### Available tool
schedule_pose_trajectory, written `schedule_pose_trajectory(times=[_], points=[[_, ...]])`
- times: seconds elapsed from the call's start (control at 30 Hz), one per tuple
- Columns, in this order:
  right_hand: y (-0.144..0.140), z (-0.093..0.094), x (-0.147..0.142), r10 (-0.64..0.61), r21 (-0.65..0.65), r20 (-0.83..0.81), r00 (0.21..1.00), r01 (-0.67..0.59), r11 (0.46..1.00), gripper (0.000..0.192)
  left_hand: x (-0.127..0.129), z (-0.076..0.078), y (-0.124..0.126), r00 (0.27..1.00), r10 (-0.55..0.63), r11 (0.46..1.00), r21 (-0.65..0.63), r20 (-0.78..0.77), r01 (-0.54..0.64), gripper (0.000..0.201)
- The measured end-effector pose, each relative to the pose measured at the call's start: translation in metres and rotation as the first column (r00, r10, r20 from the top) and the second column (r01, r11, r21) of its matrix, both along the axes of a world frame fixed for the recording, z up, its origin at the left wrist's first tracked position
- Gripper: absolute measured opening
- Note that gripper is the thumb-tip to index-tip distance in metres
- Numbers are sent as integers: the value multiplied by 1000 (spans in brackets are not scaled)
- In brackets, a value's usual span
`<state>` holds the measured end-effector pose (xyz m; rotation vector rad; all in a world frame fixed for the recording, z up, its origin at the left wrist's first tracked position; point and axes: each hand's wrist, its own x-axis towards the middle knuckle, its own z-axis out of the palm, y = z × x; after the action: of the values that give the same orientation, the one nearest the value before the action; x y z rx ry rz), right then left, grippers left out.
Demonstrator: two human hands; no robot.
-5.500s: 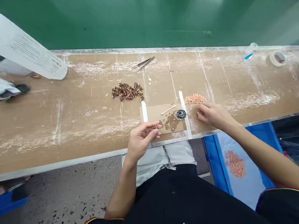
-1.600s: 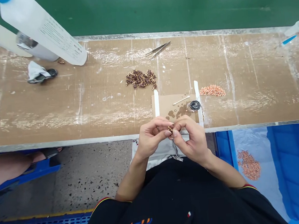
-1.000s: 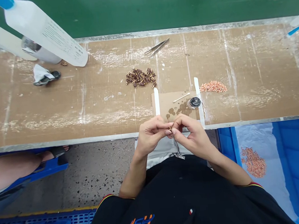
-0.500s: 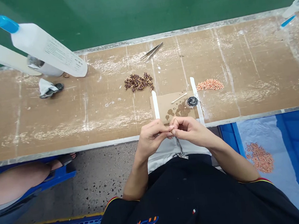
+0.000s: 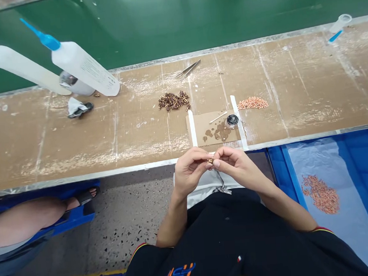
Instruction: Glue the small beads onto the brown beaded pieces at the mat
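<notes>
hands: my left hand (image 5: 189,168) and right hand (image 5: 234,164) pinch one small brass part (image 5: 210,161), off surface's (image 5: 106,132) near edge.
step: joining pieces, likely.
next: needs steady alignment.

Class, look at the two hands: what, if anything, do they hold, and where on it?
A tiny brown-gold part, pinched between the fingertips of left hand and right hand; which part of it cannot be told.

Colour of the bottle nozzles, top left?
Blue: both nozzles on the white bottles, clearest in the head view.
</notes>
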<state>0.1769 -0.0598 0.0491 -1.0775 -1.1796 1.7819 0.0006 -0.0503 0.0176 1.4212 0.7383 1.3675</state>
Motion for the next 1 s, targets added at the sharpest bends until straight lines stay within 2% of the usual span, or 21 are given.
schedule_pose_trajectory(times=[0.1,0.3,0.47,0.67,0.83,1.0], points=[[-6,5,1,-22,49,85,996,18,999,52,4,2,-8,997,73,997,35,-11,-73,9],[-19,11,3,-119,175,177,977,87,981,49,4,14,-26,994,66,998,-11,-82,-68,14],[-28,16,4,-117,245,217,969,61,967,43,4,22,-39,995,71,994,-80,-65,-76,9],[-33,21,1,-61,314,227,972,-14,949,38,-1,21,-47,997,72,993,-89,-24,-74,10],[-33,23,1,-20,303,218,976,-48,952,42,0,19,-47,997,73,991,-112,21,-70,17],[-26,18,3,-24,282,219,975,-40,958,45,1,23,-40,997,43,980,-195,57,-31,18]])
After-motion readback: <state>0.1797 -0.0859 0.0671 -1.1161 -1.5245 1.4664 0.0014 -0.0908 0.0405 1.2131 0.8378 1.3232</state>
